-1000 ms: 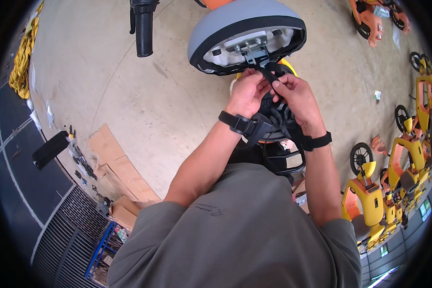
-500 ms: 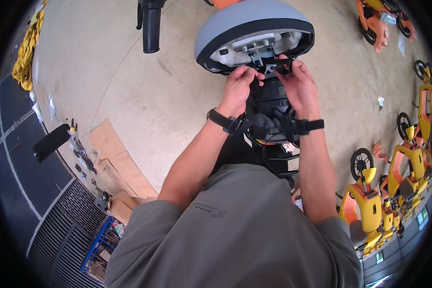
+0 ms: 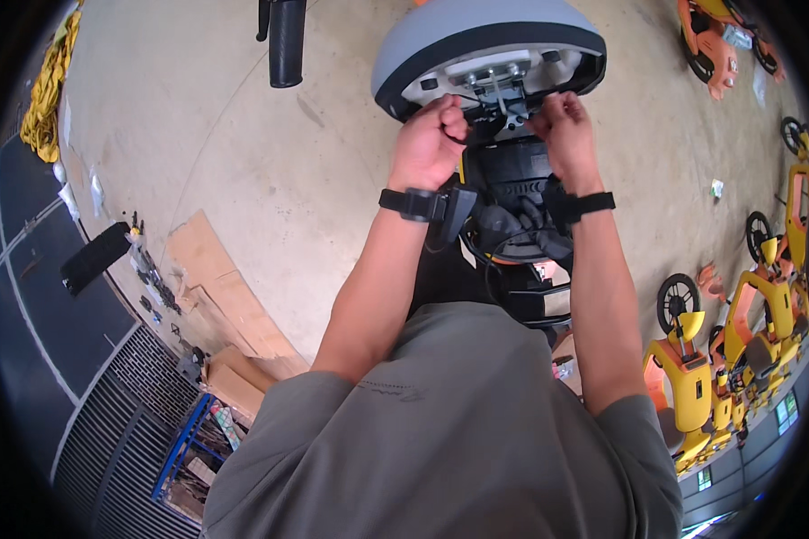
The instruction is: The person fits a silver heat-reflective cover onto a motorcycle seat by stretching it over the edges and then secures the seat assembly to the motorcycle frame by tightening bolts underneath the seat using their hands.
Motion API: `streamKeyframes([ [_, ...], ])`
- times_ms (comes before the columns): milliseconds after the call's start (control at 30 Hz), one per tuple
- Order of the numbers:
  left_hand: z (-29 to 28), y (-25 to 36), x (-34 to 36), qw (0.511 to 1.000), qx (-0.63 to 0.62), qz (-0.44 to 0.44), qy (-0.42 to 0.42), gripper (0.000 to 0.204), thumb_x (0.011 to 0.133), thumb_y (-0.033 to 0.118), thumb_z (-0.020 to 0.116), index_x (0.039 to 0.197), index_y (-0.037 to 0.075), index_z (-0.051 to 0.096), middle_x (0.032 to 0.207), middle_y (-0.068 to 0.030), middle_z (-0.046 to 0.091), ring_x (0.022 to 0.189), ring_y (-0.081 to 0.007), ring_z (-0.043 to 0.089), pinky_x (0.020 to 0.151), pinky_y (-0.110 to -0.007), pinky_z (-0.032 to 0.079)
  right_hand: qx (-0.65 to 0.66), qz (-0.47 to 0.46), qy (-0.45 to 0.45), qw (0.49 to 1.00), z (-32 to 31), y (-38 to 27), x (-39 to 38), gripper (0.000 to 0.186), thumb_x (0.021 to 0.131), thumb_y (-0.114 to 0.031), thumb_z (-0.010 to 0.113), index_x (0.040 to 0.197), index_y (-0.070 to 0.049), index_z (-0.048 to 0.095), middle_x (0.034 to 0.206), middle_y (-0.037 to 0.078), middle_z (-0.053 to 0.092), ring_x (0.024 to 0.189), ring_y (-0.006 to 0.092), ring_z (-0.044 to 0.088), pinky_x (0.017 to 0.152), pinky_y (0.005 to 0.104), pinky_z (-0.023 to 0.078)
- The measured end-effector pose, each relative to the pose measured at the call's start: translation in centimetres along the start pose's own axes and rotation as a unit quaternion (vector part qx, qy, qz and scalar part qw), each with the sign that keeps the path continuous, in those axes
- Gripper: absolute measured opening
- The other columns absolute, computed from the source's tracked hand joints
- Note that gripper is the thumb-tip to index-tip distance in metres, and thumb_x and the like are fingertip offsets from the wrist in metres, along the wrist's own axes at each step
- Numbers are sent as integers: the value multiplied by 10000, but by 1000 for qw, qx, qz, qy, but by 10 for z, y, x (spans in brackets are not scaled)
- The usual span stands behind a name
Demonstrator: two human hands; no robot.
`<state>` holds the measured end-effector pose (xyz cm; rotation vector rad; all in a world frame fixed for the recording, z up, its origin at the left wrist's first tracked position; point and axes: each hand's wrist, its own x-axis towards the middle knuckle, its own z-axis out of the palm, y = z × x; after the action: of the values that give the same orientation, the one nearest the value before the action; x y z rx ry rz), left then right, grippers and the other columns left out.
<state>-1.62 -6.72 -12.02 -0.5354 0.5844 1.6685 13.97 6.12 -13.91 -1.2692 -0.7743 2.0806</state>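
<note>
A grey scooter seat (image 3: pixel 485 25) with a black rim is tipped up, its pale underside facing me. A metal bracket (image 3: pixel 503 90) is fixed in the middle of that underside. My left hand (image 3: pixel 427 148) is closed at the seat's lower left edge, with a thin black strap (image 3: pixel 456 137) curving out from its fingers. At the right of the bracket my right hand (image 3: pixel 564 135) is pinched; what it holds is hidden. Below the bracket lies a black case-like part (image 3: pixel 511 171) of the scooter. Each wrist wears a black band.
A black handlebar grip (image 3: pixel 286 45) stands out at the upper left. Yellow scooters (image 3: pixel 683 386) line the right side, and an orange one (image 3: pixel 710 49) is at the upper right. Flattened cardboard (image 3: pixel 229 287), a black roll (image 3: pixel 96 258) and a blue rack (image 3: pixel 182 446) lie left.
My hands have spread apart, the left one moving left and the right one slightly right. The black piece earlier at my right fingers is no longer plainly visible there. The view has shifted slightly.
</note>
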Motion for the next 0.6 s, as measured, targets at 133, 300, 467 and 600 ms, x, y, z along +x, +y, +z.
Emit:
streamKeyframes([
  [133,20,-26,-11,959,282,15,-30,175,946,154,511,932,-12,566,722,-17,537,647,-111,508,624,-230,414,-126,51,12,991,12,-5,-17,176,927,-99,527,1042,-38,409,733,19,463,614,99,498,580,285,526],
  [300,17,-58,-27,922,386,29,10,165,943,158,520,941,16,603,753,-15,590,679,-108,547,656,-239,445,-97,100,38,990,8,-8,-24,156,903,-64,503,1049,-40,453,747,26,472,636,108,502,622,294,527],
  [467,16,-59,-32,924,377,55,2,160,940,130,518,942,0,612,754,-25,594,676,-104,548,644,-240,453,-66,228,-124,963,12,-11,-41,153,918,-126,486,810,-42,554,666,45,527,595,130,515,580,281,466],
  [600,21,-63,-31,917,391,82,-6,141,942,79,486,923,5,604,743,-34,586,665,-100,542,625,-235,454,-111,261,-197,938,-6,-20,-22,157,859,-168,594,738,-68,587,648,26,559,577,126,520,543,237,405],
])
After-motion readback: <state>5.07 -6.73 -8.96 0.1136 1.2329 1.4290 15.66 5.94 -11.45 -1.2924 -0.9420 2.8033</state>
